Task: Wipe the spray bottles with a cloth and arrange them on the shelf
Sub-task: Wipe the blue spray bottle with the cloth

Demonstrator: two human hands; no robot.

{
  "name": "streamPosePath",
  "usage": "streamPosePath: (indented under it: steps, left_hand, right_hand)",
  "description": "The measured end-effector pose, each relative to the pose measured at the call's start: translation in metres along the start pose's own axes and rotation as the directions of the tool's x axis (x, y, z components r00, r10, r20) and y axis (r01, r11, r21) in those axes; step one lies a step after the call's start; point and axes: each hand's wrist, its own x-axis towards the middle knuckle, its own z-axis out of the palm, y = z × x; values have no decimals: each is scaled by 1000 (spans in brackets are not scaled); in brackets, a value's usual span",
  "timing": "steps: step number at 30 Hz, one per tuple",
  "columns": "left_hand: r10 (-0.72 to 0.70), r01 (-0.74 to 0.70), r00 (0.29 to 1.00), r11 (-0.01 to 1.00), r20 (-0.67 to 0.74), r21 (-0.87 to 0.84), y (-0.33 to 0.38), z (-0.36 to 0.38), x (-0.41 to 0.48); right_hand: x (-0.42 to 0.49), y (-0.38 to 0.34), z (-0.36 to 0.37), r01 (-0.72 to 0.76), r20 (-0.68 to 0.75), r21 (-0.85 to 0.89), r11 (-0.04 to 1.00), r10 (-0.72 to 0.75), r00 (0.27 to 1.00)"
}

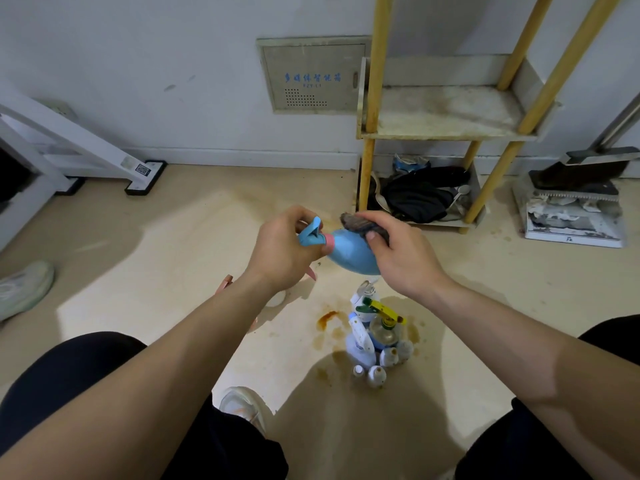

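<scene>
While the blue spray bottle [349, 249] hangs almost level in the air between the two hands, its long axis runs left to right across the view, with the trigger head to the left and the rounded body to the right, dipping a little toward the lower right. The left hand [282, 249] has its grip closed round the neck just behind the trigger head, so the body reaches away from that grip toward the right hand [398, 258]. The right hand's grip holds a dark cloth [360, 224] against the upper side of the body, thumb on the near side and fingers curled over the cloth. By my judgement, the wiping stroke must travel along that axis, or the left hand must turn the bottle about it, to bring the underside to the cloth. The shelf [443, 116] stands beyond and to the right, nearer the right hand, and its middle board is stained. Below the hands, a cluster of other bottles [374, 341] stands close together on the floor [173, 254].
</scene>
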Motion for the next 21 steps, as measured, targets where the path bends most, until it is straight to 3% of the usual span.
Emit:
streamPosePath:
  steps: [5,12,17,21]
  left_hand:
    - [-194,194,981,972,12,-136,-4,-8,-2]
    - [-193,197,978,979,76,-48,-16,-28,-10]
    - [-259,275,952,958,165,-85,-29,-43,-23]
    - [-271,277,958,959,89,-58,-49,-53,-28]
  right_hand:
    - [-6,3,2,-71,40,-12,997,71,997]
    - [-12,-15,28,-7,203,-35,999,14,979]
    - [-17,-39,60,2,160,21,1000,-6,987]
    - [-30,-58,86,117,183,54,992,-125,975]
